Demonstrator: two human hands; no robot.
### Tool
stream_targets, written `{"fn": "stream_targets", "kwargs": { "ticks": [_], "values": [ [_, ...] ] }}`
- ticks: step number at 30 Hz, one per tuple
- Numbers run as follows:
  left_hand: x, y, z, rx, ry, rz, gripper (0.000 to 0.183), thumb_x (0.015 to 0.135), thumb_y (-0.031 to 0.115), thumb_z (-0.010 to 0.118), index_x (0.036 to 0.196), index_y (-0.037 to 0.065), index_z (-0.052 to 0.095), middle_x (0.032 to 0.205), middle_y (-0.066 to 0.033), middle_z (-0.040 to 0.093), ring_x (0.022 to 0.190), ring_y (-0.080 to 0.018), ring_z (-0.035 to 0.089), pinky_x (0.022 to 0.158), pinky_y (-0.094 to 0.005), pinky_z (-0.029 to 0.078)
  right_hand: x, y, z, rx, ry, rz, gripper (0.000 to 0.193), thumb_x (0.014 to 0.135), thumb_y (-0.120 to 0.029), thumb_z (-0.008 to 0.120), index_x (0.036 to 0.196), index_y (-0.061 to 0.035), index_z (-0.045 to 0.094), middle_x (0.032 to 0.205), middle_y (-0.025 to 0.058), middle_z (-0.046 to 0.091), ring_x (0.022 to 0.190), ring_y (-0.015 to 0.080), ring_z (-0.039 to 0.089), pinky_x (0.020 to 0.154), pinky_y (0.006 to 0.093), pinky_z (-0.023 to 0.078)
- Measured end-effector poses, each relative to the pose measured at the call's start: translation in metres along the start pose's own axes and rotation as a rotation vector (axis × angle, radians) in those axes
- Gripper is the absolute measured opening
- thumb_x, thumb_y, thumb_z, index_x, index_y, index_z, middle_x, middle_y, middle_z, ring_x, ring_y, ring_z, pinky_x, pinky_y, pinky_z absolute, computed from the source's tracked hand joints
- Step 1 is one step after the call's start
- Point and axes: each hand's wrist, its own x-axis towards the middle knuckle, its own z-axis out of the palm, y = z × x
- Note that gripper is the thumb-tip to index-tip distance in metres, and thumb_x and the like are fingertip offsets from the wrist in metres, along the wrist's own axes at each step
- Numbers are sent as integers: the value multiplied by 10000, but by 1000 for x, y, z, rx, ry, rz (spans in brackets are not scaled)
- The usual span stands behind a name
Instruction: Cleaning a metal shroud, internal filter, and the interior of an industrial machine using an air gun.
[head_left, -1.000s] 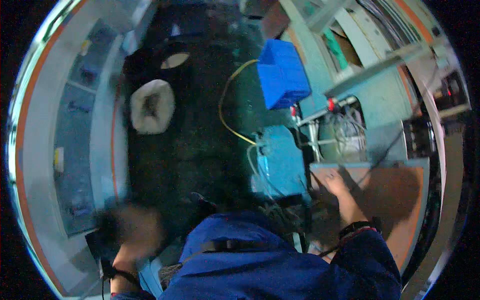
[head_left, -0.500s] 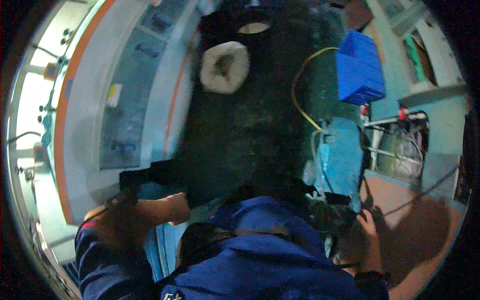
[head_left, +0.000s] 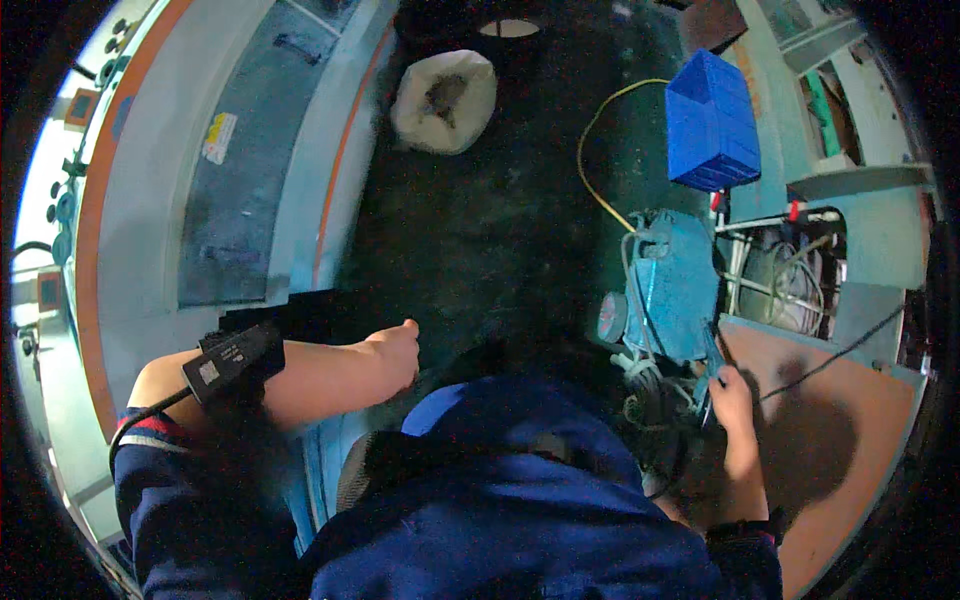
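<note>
My left hand (head_left: 396, 357) hangs over the dark floor at the middle left, its fingers curled in and nothing seen in it. A black box-shaped device (head_left: 232, 362) with a cable is strapped to that forearm. On the right, my right hand (head_left: 733, 396) is closed on a narrow bluish handle (head_left: 711, 385). This handle stands at the near edge of a teal boxy machine (head_left: 676, 290). A round pale dial-like part (head_left: 611, 317) and grey hoses sit at the machine's left side. What the handle joins onto is too dark to tell.
A yellow hose (head_left: 583, 160) runs from the machine across the floor. Beyond the machine is a blue plastic bin (head_left: 712, 130). A white sack (head_left: 446, 103) with dark contents stands at the far middle. Grey cabinets (head_left: 150, 250) line the left; a brown panel (head_left: 820, 400) lies at right.
My left hand has moved forward and to the right as the arm stretched out. My right hand has risen slightly, and the bluish handle now shows in it. The whole view has shifted a little.
</note>
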Motion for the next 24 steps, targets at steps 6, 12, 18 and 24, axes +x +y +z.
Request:
{"fn": "stream_targets", "kwargs": {
  "ticks": [6,12,18,24],
  "values": [
    [12,13,0,-78,173,22,257,890,342,628,1022,174,771,1049,-84,746,991,-286,700,849,-435,538,-9,-164,-60,554,-402,-267,151,911,-137,686,1017,-31,702,959,92,697,882,179,668,802,309,530],
    [2,1,15,-164,251,66,257,889,341,630,1025,174,771,1051,-81,746,994,-283,700,852,-434,537,-29,-301,-48,418,-831,-801,287,923,-259,647,1115,-50,687,1119,159,672,1037,324,658,900,402,525],
    [-4,-6,23,-194,283,83,258,887,340,632,1028,175,771,1053,-79,746,997,-280,699,855,-432,535,-30,-325,11,190,-1091,-776,295,952,-311,626,1109,-69,686,1041,166,695,980,333,669,854,409,525],
    [-2,-11,24,-204,322,116,258,886,339,634,1031,175,771,1055,-76,746,1000,-276,698,858,-430,533,-34,-332,22,349,-873,-643,203,983,-233,571,1019,-40,621,1034,168,696,1001,336,670,861,417,522]
  ]
}}
